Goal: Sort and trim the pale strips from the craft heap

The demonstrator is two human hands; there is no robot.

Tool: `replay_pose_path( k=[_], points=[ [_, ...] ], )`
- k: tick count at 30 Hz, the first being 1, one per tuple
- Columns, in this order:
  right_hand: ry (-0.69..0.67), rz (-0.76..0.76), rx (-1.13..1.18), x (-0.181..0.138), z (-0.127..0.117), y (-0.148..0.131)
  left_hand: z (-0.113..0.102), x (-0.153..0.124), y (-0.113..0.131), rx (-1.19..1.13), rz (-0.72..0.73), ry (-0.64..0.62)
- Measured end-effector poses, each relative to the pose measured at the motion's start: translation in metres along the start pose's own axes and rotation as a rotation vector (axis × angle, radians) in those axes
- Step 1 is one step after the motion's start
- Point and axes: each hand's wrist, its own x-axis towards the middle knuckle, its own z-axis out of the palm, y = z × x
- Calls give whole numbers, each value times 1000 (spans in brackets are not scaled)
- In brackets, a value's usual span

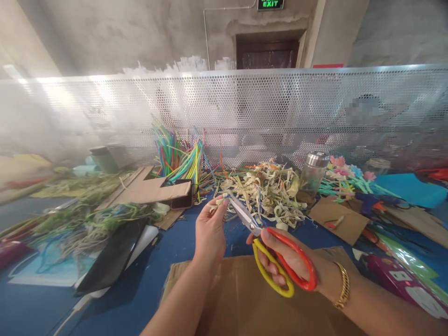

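My right hand (280, 254) is wrapped round the scissors (251, 225), which have one red and one yellow handle. Their blades look closed and point up and left, with the tips at the fingertips of my left hand (210, 228). That hand pinches a small pale piece (220, 201), partly hidden by the fingers; its exact kind I cannot make out. Just behind the blades lies a heap of pale, curled, husk-like strips (269, 191). Under my forearms a cardboard sheet (241, 289) rests on the blue table (136, 298).
Colourful pipe cleaners (182, 154) stand at the back, near cut cardboard (150, 189) and a phone (182, 198). Right are a glass jar (313, 172), craft flowers (345, 170) and a purple package (402, 284). Greenish strands (84, 224) and a black sheet (112, 256) lie left. A perforated metal screen (217, 102) spans the back.
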Motion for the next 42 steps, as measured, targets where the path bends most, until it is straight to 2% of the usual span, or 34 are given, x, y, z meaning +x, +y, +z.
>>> replay_pose_path(
  k=[16, 21, 24, 28, 30, 32, 36, 42],
  points=[
    [80, 24, -63, -1, 8, -2, 2, -3, 3, -5, -65, -14],
    [143, -36, -85, 1, 10, 0, 2, -3, 4, -1, -74, -7],
    [199, -138, -77, 1, 12, -2, 1, -2, 3, -21, -111, 6],
    [283, -422, -78, 1, 10, -12, -1, 0, 1, -3, -197, 0],
    [291, -495, -110, 0, 6, -18, -2, 1, 1, 9, -207, -17],
    [219, -438, -111, -2, 2, -21, -1, 0, 1, -2, -206, -24],
    [33, -213, -26, -5, 0, -14, 0, -2, 2, -43, -194, -32],
    [-7, -54, -19, -6, 5, -6, -1, 0, 2, -1, -95, -13]
  ],
)
